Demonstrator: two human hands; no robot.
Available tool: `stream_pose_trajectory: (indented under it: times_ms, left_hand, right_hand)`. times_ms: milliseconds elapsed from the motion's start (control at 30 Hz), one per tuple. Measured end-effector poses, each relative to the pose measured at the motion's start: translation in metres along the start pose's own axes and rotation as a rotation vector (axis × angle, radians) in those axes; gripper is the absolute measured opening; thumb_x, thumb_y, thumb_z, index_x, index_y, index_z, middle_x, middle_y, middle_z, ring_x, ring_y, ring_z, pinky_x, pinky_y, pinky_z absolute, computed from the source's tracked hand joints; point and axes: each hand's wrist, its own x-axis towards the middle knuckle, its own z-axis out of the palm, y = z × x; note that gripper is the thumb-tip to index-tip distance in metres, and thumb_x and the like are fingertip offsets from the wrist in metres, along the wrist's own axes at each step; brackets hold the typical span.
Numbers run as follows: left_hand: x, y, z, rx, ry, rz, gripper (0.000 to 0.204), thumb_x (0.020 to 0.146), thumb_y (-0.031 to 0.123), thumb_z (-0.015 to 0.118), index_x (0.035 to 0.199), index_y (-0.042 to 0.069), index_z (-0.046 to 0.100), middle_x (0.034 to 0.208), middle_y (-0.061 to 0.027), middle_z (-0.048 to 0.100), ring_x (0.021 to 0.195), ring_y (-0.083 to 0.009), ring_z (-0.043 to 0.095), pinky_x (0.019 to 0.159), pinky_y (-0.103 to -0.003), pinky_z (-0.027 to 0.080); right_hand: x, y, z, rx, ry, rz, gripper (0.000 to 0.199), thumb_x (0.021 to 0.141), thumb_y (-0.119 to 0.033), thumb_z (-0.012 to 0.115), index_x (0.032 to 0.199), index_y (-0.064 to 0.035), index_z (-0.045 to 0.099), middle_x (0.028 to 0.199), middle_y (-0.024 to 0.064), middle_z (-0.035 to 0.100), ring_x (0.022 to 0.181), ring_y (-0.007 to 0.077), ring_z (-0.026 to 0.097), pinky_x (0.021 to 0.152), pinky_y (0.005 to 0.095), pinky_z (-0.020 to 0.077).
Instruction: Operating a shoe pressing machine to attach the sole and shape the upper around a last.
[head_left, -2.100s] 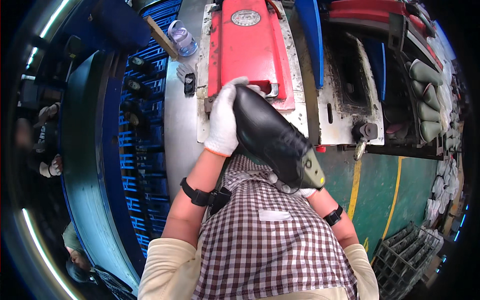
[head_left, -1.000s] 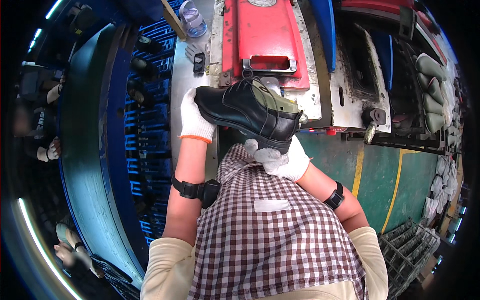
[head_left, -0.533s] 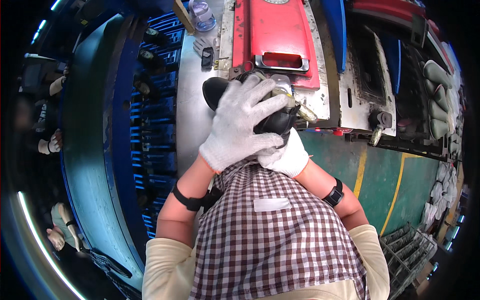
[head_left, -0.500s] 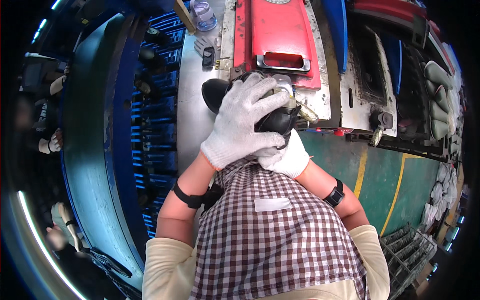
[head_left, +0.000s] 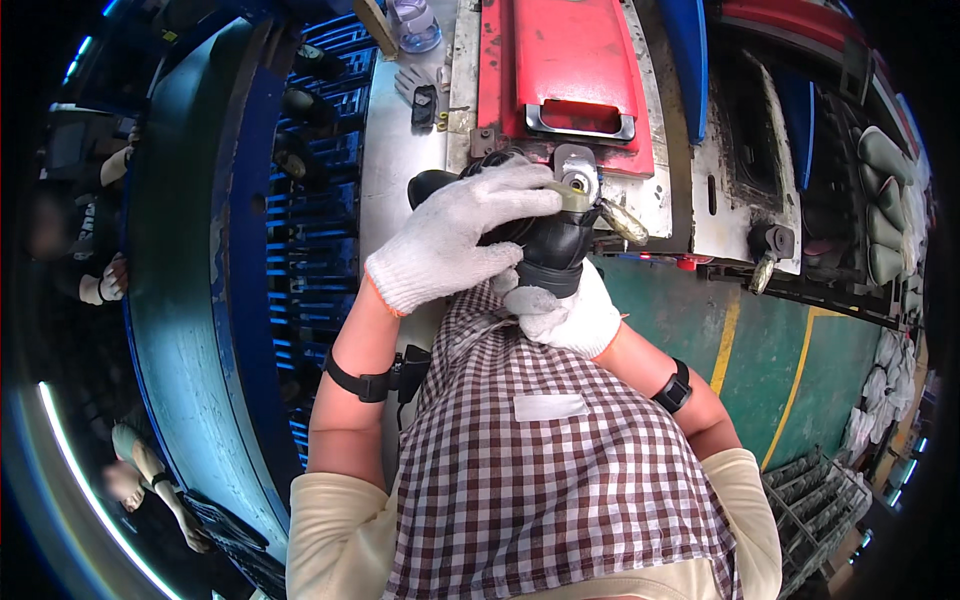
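A black leather shoe (head_left: 557,243) is in front of the red machine cover, its dark opening edge toward my apron. My left hand (head_left: 450,225), in a white knit glove, lies over it with fingers reaching right to a pale olive piece (head_left: 575,197) and the thumb lower down, gripping the dark material. My right hand (head_left: 575,318), gloved too, is closed around the shoe's near end from below; most of its fingers are hidden. A rounded black part (head_left: 432,187) sticks out left of my left hand. Beyond my fingertips stands a grey metal bracket (head_left: 575,160).
The red cover (head_left: 575,60) has a metal-edged handle (head_left: 580,122). A brass-coloured foot-shaped piece (head_left: 625,222) juts out on the right. A clear bottle (head_left: 415,25), a grey glove (head_left: 410,82) and a small black device (head_left: 424,105) lie on the metal table. Other people work at far left.
My left hand has drawn back left and lower, uncovering the grey bracket and more of the shoe's near end. My right hand stays beneath it.
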Motion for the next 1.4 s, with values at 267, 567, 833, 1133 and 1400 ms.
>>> stream_pose_trajectory:
  times_ms: [267,567,833,1133,1400]
  left_hand:
    - [-0.01,0.004,0.027,0.306,0.464,0.099,0.064,0.079,0.035,0.081,0.133,0.004,0.064,0.128,-0.0182,0.064,0.124,-0.0416,0.059,0.113,-0.045,0.043]
    - [-0.06,-0.039,0.045,-1.357,0.754,-0.907,0.067,0.108,0.053,0.051,0.152,0.003,0.047,0.146,-0.0161,0.059,0.13,-0.0267,0.061,0.112,-0.044,0.05]
    - [-0.121,-0.044,0.085,-1.451,0.638,-0.566,0.093,0.098,0.074,0.049,0.16,0.007,0.035,0.157,-0.0141,0.05,0.141,-0.0298,0.052,0.12,-0.046,0.042]
    - [-0.145,-0.052,0.083,-1.594,0.955,-0.474,0.07,0.088,0.031,0.062,0.15,0.002,0.047,0.141,-0.0172,0.062,0.128,-0.0325,0.062,0.115,-0.046,0.048]
    - [-0.218,-0.162,0.054,-1.17,1.467,-0.958,0.036,0.09,0.026,0.07,0.121,0.008,0.066,0.119,-0.008,0.07,0.108,-0.0257,0.07,0.095,-0.044,0.059]
  right_hand:
    - [0.008,-0.003,-0.005,-0.173,-0.057,-0.044,0.058,0.109,-0.055,0.038,0.137,-0.006,0.053,0.1,0.0152,0.064,0.067,0.0256,0.056,0.049,0.0301,0.0427]
    - [0.022,-0.011,-0.042,-1.579,0.643,-0.227,0.084,0.106,-0.067,0.036,0.155,0.0007,0.041,0.151,0.0224,0.051,0.136,0.0291,0.053,0.113,0.0409,0.0441]
    - [0.029,-0.005,-0.015,-1.794,0.435,-0.122,0.072,0.11,-0.041,0.047,0.165,-0.0001,0.023,0.164,0.0176,0.038,0.152,0.023,0.035,0.124,0.0351,0.0279]
    - [0.063,-0.004,0.002,-2.178,0.32,-0.023,0.085,0.1,-0.047,0.059,0.165,-0.0048,0.024,0.154,0.0263,0.048,0.143,0.0356,0.049,0.119,0.0384,0.0371]
    - [0.013,-0.072,0.018,-2.6,0.734,-1.223,0.045,0.097,-0.012,0.065,0.142,-0.0046,0.061,0.134,0.0156,0.063,0.127,0.0317,0.057,0.109,0.0406,0.0454]
